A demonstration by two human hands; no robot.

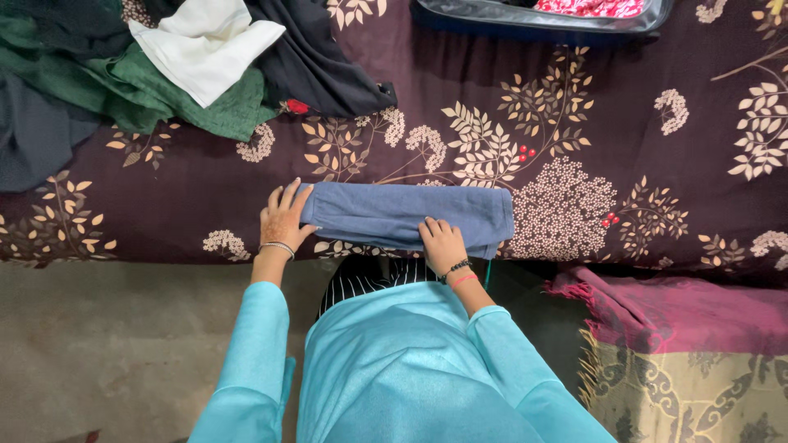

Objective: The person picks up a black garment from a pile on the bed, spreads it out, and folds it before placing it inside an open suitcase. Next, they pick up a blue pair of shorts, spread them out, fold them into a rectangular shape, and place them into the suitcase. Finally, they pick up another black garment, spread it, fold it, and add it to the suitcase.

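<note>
The blue cloth [406, 213] lies folded into a long flat band near the front edge of the bed [180, 197], on a dark maroon sheet printed with pale leaves. The left hand [283, 217] rests on the band's left end with its fingers spread and flat, and the right hand [442, 244] presses down on the lower edge near the middle, fingers held close together and slightly curled over the fold.

To press this fold well, I judge both palms should stay flat and slide outward along the band so the layers do not bunch, with the lower edge kept parallel to the edge of the bed (the right end looks a little thicker and could use smoothing).

Much is hard to read here. How many layers the band has cannot be told, nor what kind of garment it is. The thumbs are mostly tucked out of sight. A heap of clothes [164, 74] in green, white and black sits at the back left, cut off by the frame, so its full extent is unknown. At the top edge a dark tray or case [533, 20] shows only its near rim, with red patterned fabric inside. A fringed pink and yellow blanket [681, 344] at lower right is also cropped.
</note>
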